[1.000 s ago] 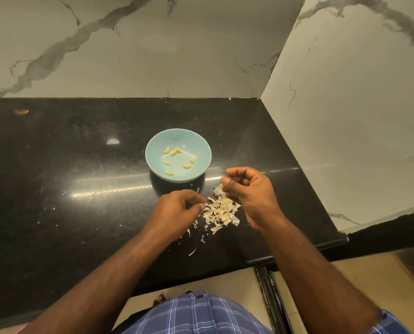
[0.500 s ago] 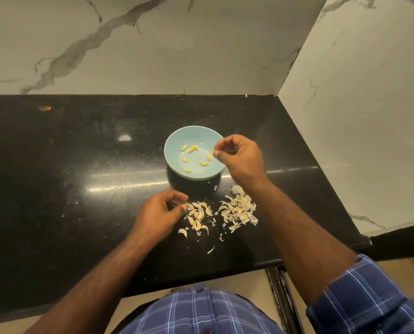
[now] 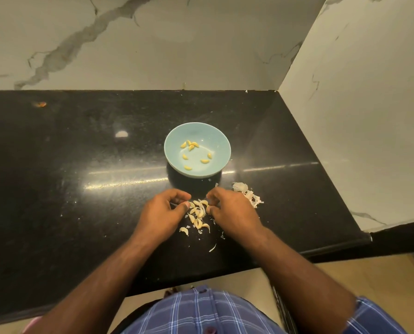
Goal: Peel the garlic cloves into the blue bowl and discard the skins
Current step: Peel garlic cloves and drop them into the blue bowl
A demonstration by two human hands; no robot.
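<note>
Blue bowl sitting on black counter — holding eight yellow peeled cloves. Your left hand and right hand curling beside unpeeled cloves near bowl — can't tell if pinching any. Skins lying at right.

A black shiny counter fills the middle. Light makes a long bright streak and a small white spot on it. Behind it stands a white wall with grey wavy lines like marble. Another white wall stands at the right and meets the first in a corner. Below the counter edge, a tan floor shows.
</note>
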